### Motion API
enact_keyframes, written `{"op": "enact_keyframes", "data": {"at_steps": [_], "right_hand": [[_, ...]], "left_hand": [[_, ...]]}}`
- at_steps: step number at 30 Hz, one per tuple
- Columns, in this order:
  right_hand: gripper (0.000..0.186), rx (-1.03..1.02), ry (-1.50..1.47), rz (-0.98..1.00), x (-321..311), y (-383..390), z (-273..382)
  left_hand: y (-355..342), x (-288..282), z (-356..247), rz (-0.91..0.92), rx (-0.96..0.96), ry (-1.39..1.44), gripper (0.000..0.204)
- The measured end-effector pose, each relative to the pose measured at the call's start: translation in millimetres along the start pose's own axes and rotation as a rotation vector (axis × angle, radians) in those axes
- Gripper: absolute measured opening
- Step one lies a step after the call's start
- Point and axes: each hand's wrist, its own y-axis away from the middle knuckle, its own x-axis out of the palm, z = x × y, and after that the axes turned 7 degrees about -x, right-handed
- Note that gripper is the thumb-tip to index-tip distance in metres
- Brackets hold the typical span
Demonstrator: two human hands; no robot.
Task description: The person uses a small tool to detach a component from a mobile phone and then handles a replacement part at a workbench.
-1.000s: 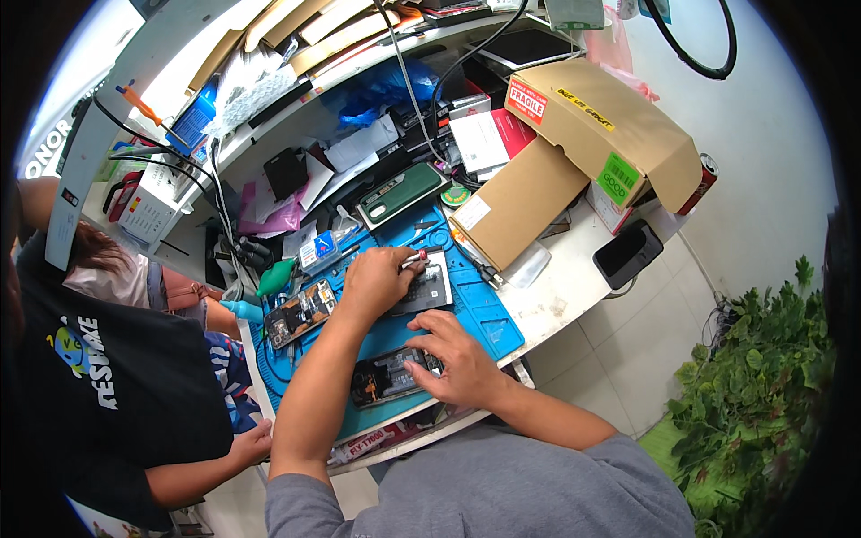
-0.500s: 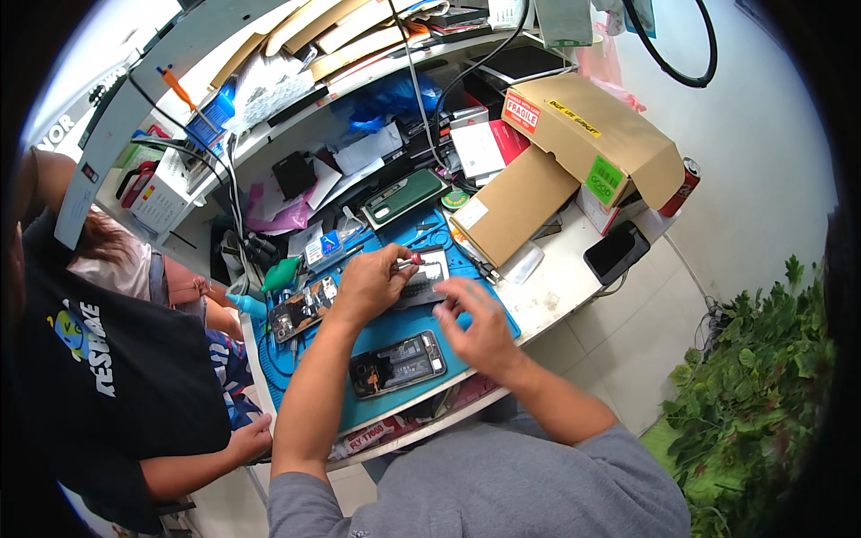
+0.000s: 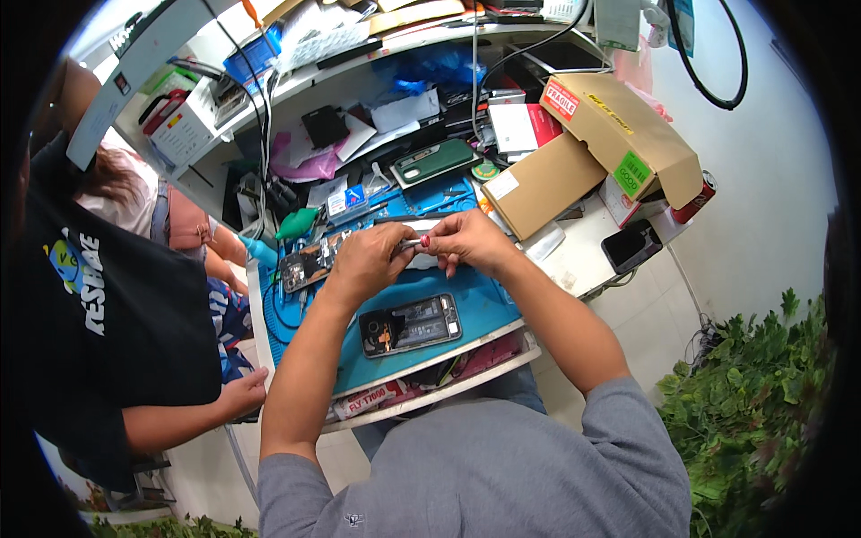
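Observation:
My left hand (image 3: 369, 260) is closed around a slim metal precision screwdriver (image 3: 411, 243) with a red end. The fingertips of my right hand (image 3: 470, 242) pinch that red end, so both hands meet over the blue work mat (image 3: 489, 300). Behind and under them lies a pale phone part, mostly hidden by my fingers. Nearer to me, an opened phone (image 3: 411, 325) rests on the mat with its battery and inner parts bare. Left of my left hand is another opened phone (image 3: 303, 265), partly covered by that hand.
A green phone case (image 3: 435, 163) and a small blue-and-white box (image 3: 348, 204) sit behind the mat. Cardboard boxes (image 3: 545, 186) and a black phone (image 3: 631, 245) occupy the right side. A person in a black shirt (image 3: 134, 332) stands at the left, a hand (image 3: 244, 393) by the bench edge.
My right hand has moved in to meet the left and now grips the screwdriver's red end. The whole view has shifted, with the bench appearing farther right.

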Motion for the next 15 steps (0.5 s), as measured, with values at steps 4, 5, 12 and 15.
{"op": "enact_keyframes", "data": {"at_steps": [4, 5, 12, 15], "right_hand": [[0.028, 0.093, -0.084, 0.000, 5, 3, 10], [0.028, 0.095, -0.083, 0.003, 5, 2, 10], [0.024, 0.116, -0.061, 0.051, 3, -15, 6], [0.020, 0.118, 0.038, 0.035, 1, -21, 7]], "left_hand": [[9, -5, 4, -0.056, -0.030, 0.080, 0.021], [9, -7, 4, -0.063, -0.045, 0.048, 0.020], [9, -1, 14, -0.060, 0.031, -0.055, 0.015], [4, 4, 15, -0.047, 0.069, -0.184, 0.015]]}}
